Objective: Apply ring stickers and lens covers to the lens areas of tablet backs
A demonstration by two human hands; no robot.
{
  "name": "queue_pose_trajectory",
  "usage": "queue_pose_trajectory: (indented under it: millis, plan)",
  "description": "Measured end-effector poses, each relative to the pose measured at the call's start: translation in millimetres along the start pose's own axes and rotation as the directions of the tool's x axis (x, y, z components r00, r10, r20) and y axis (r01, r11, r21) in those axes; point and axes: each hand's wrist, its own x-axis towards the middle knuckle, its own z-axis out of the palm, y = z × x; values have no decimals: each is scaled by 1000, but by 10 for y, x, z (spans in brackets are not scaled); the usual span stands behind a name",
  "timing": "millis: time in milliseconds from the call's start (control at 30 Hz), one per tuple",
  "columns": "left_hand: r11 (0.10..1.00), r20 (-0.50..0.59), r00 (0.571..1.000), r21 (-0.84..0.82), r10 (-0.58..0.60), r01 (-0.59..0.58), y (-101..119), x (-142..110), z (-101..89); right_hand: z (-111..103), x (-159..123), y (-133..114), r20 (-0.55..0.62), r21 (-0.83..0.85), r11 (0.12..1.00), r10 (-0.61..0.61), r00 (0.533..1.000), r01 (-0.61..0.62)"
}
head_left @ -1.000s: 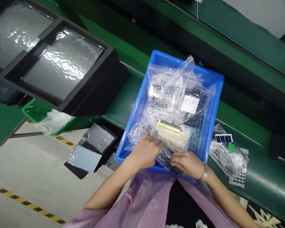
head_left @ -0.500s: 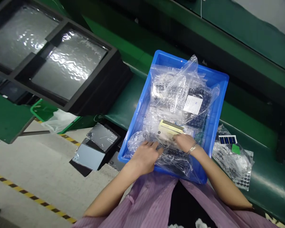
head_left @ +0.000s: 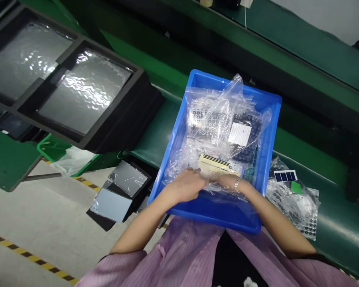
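Observation:
A blue bin [head_left: 173, 147] in front of me holds several clear plastic bags of small dark round parts. My left hand [head_left: 187, 185] is closed on the crumpled near plastic bag [head_left: 176, 165] in the lower half of the bin. Close beside it, my right hand [head_left: 229, 181], a bracelet at its wrist, is curled on the same plastic; its fingertips are partly hidden. Just beyond both hands lies a pale yellow board [head_left: 217, 162] with dark stripes. Farther up are a bag of black parts with a white label [head_left: 239, 134] and a bag of round parts [head_left: 208, 117].
Black-framed trays [head_left: 86, 87] with shiny film stand stacked at left. Below them are a green basket [head_left: 88, 163] and flat panels [head_left: 112, 204]. Bagged parts [head_left: 296, 203] lie right of the bin on the green bench [head_left: 341, 223].
Both hands have drawn closer together, and the near bag has shifted away from me, baring the bin's blue floor at the near end. My left hand has closed further.

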Motion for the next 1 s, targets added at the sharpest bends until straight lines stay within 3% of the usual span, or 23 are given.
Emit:
queue_pose_trajectory:
  millis: [133, 300, 367, 467, 567, 700, 767, 867, 1000]
  plan:
    - [994, -27, 993, 13, -112, 112, -309, 407, 21, -555, 1, 142, -214, -58, 991, 108, 971, -123]
    - [939, -86, 938, 42, -337, 341, -397, 798, 107, -1383, 77, 484, -542, -87, 914, 291, 788, -397]
    - [919, -142, 912, 26, -386, 393, -310, 812, 107, -1575, 151, 633, -575, -72, 875, 356, 737, -478]
    - [925, -243, 894, -43, -377, 378, -150, 736, 22, -1717, 272, 795, -544, -44, 852, 417, 728, -521]
    - [927, -369, 851, -159, -375, 339, -86, 689, -147, -1800, 345, 869, -499, -2, 862, 438, 748, -507]
    - [840, -519, 662, -354, -541, 410, -248, 846, -372, -1867, 296, 858, -530, 101, 897, 415, 740, -430]
    - [789, -497, 616, -453, -611, 416, -396, 1006, -450, -1821, 206, 810, -602, 182, 908, 407, 687, -378]
    - [750, -399, 675, -555, -620, 360, -567, 1244, -555, -1568, 15, 703, -684, 341, 898, 441, 582, -279]
    - [776, -383, 766, -587, -516, 230, -505, 1382, -762, -943, -224, 546, -678, 577, 811, 543, 496, -99]
